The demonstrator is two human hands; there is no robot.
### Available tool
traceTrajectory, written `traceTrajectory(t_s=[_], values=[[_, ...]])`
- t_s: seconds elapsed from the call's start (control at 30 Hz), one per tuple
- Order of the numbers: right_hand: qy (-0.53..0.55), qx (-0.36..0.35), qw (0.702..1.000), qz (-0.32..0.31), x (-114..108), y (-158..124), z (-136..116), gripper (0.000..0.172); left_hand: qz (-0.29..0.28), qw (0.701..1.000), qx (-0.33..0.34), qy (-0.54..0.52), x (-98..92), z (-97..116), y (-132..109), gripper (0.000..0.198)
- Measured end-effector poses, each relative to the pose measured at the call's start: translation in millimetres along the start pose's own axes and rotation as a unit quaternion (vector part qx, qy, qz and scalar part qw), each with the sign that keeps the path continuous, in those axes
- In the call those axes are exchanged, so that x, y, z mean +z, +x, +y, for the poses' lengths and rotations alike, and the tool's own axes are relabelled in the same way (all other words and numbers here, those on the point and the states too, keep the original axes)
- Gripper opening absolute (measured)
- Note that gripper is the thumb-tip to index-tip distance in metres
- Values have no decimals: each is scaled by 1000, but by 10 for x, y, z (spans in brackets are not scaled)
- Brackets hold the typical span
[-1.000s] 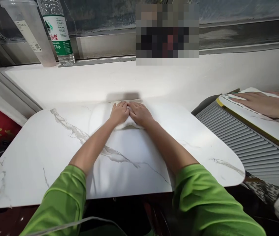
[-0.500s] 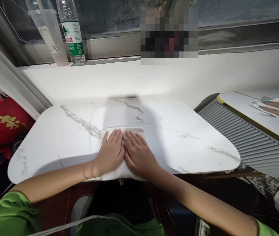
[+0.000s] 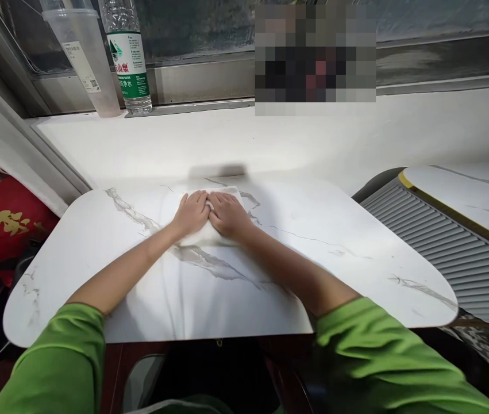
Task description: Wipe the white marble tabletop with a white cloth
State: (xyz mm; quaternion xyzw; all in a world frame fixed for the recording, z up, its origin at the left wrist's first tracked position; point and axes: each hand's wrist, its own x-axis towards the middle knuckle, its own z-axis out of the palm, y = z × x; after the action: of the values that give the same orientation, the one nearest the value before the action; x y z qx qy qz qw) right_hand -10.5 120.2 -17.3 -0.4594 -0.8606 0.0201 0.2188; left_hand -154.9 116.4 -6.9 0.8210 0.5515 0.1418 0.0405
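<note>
Near the far side of a white marble-patterned table [image 3: 97,253] lies a folded white cloth [image 3: 207,236]. My left hand [image 3: 191,215] rests palm down on the left part of the cloth, fingers flat and pointing toward the wall. Beside it, my right hand [image 3: 229,215] presses flat on the right part, the thumbs close together. The hands cover the middle of the cloth; its near edge and far right corner show. Both arms are stretched forward.
A plastic cup [image 3: 87,63] and a labelled water bottle [image 3: 129,69] stand on the window ledge. A second marble-patterned table [image 3: 481,198] with a ribbed grey side [image 3: 434,241] is at right. A red bag [image 3: 11,224] lies at left.
Both hands have moved away from me with the cloth, from the table's near edge toward the wall. Another person's hand at the right has left the view.
</note>
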Motion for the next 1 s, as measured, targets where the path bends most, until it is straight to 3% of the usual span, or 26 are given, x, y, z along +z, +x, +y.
traceTrajectory(t_s=[0.1,0.2,0.4,0.53,0.87,1.0], values=[[-3,25,1000,9,99,361,129,38,13,1000,2,-16,-2,-211,369,40],[6,38,999,17,157,544,195,38,12,1000,3,-19,-3,-327,557,40],[-13,20,1000,7,142,455,158,41,14,1000,-9,-5,23,-310,441,42],[-18,2,1000,9,97,172,-48,43,6,1000,-23,-2,-33,-182,63,44],[-27,-33,999,14,-94,-1045,-1137,52,10,1000,14,13,-287,253,-1562,51],[-6,-81,997,-5,-168,-1261,-1368,54,17,1000,2,13,-353,338,-1943,53]])
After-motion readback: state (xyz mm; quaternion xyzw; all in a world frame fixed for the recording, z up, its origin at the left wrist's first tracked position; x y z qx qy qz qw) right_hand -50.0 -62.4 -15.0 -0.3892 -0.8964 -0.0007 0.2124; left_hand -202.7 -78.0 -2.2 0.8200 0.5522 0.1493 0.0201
